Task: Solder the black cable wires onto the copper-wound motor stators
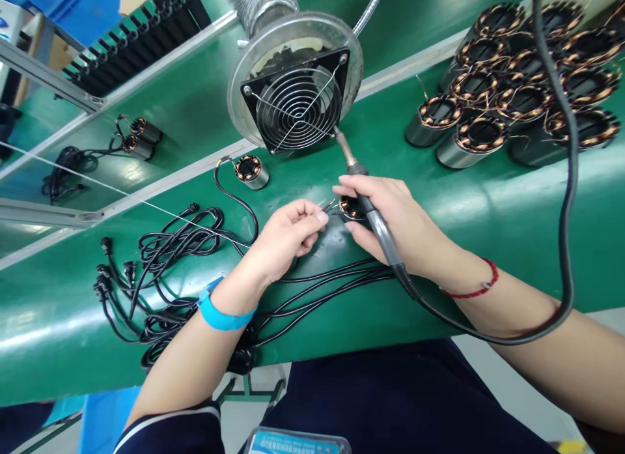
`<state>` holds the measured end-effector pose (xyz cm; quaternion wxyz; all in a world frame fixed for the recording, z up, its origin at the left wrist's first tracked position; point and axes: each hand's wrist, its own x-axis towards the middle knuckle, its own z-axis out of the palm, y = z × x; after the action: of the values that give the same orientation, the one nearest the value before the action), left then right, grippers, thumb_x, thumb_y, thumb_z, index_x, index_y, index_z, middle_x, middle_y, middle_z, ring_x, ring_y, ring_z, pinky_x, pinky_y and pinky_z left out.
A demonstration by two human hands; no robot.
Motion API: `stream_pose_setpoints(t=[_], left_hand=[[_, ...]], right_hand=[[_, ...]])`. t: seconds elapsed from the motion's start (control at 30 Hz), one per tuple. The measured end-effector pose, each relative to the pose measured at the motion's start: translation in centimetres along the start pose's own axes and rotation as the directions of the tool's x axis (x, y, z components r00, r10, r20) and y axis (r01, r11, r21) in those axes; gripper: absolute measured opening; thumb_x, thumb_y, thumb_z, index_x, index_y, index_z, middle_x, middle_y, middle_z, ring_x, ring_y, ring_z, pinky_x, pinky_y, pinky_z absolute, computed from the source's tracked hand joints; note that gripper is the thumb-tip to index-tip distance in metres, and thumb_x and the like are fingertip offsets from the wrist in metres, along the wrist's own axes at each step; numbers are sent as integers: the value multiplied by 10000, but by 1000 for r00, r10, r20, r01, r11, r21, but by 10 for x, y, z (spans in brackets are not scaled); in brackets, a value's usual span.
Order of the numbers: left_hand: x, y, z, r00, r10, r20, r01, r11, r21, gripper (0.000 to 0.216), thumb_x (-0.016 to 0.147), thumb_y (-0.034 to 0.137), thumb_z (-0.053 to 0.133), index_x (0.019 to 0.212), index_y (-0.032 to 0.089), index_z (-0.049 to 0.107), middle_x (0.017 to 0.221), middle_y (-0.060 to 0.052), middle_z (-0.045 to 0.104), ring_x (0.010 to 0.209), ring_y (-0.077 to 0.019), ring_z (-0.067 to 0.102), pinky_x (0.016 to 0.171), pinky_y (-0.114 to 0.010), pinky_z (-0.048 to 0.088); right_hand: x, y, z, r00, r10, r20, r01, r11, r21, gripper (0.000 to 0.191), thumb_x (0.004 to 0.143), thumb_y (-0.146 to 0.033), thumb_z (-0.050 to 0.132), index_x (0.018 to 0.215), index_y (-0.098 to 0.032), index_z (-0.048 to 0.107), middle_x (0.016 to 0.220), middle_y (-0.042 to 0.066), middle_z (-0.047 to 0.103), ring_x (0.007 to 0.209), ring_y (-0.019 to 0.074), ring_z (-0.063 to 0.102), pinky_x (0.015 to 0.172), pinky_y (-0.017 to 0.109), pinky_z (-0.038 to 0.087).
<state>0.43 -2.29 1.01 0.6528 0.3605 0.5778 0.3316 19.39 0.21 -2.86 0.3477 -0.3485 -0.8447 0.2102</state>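
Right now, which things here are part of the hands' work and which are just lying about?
In hand: soldering iron in right hand; wire ends pinched by left hand; wound coil between them.
Lying about: pile of coils; cable bundle; lone coil; extraction fan.

We look down on a factory assembly line: green conveyor belt [488,200], clustered copper-wound motor stators [522,70], bundled black cables [166,245], a fume-extraction fan [297,102].

Your single head camera looks forward and steeply down from close above the green bench [488,206], putting your left hand [288,236] and right hand [390,223] mid-frame, the fan [297,102] straight ahead and your lap [390,402] along the bottom edge.
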Motion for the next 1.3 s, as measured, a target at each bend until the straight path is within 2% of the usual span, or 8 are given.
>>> stream_pose_setpoints(t=[0.17, 0.37, 0.53, 0.67, 0.87, 1.03, 1.17, 1.3], left_hand=[[4, 1, 2, 989, 35, -144, -47, 996, -75, 143, 638, 211, 707, 620, 139, 584, 523, 58, 471, 438, -15, 324, 406, -158, 174], [10, -7, 10, 984, 68, -167, -75, 996, -37, 208, 557, 270, 802, 616, 141, 650, 518, 65, 487, 485, -28, 357, 486, -193, 285], [8, -5, 10, 995, 33, -91, -42, 994, -99, 290, 605, 368, 818, 649, 138, 648, 486, 85, 387, 438, -15, 264, 429, -188, 170], [4, -4, 5, 1000, 8, 6, -7, 993, -119, 257, 687, 375, 750, 720, 132, 671, 534, 49, 489, 426, -21, 308, 410, -179, 165], [7, -12, 13, 980, 69, 188, -106, 975, 196, 220, 819, 308, 602, 665, 151, 589, 619, 20, 574, 493, -56, 415, 480, -198, 320], [8, -1, -3, 914, 406, 9, -327, 723, 608, 169, 878, 233, 517, 751, 164, 606, 753, -2, 625, 739, -123, 548, 736, -250, 429], [8, 18, -43, 820, 548, -166, -199, 545, 815, 143, 877, 206, 511, 790, 165, 616, 858, -33, 651, 861, -163, 581, 843, -286, 443], [9, 31, -80, 739, 561, -373, 13, 542, 840, 216, 888, 236, 507, 1037, 149, 636, 882, -39, 650, 843, -165, 591, 832, -289, 458]], right_hand=[[0, -1, 0, 1000, 2, 5, -2, 999, -32, 484, 829, -157, 528, 1305, -216, 459, 1082, 58, 705, 1033, 257, 619, 915, 456, 447], [-4, -3, -5, 1000, -20, 6, 20, 1000, -17, 512, 850, -184, 548, 1343, -239, 420, 1137, 54, 694, 1073, 252, 610, 937, 446, 432], [-2, -2, -4, 997, -64, -43, 63, 997, -36, 445, 888, -207, 567, 1314, -233, 441, 1062, 34, 703, 996, 221, 611, 861, 382, 448], [-1, -2, -3, 994, -60, -93, 54, 997, -62, 366, 902, -205, 559, 1260, -228, 487, 932, 14, 707, 890, 208, 616, 793, 363, 447], [-1, -11, 2, 989, 104, -109, -105, 994, -4, 316, 897, -202, 524, 1210, -238, 527, 878, 18, 709, 859, 214, 631, 801, 388, 487], [-2, -10, -2, 975, 149, -163, -143, 989, 49, 372, 904, -217, 528, 1276, -234, 512, 995, 41, 725, 954, 223, 671, 880, 419, 528], [-6, -4, -13, 969, 99, -226, -89, 995, 54, 389, 882, -161, 556, 1265, -225, 539, 975, 40, 725, 942, 207, 685, 873, 375, 553], [-7, -5, -20, 970, 53, -237, -40, 998, 56, 380, 886, -166, 566, 1261, -223, 545, 953, 38, 724, 914, 201, 692, 806, 338, 568]])
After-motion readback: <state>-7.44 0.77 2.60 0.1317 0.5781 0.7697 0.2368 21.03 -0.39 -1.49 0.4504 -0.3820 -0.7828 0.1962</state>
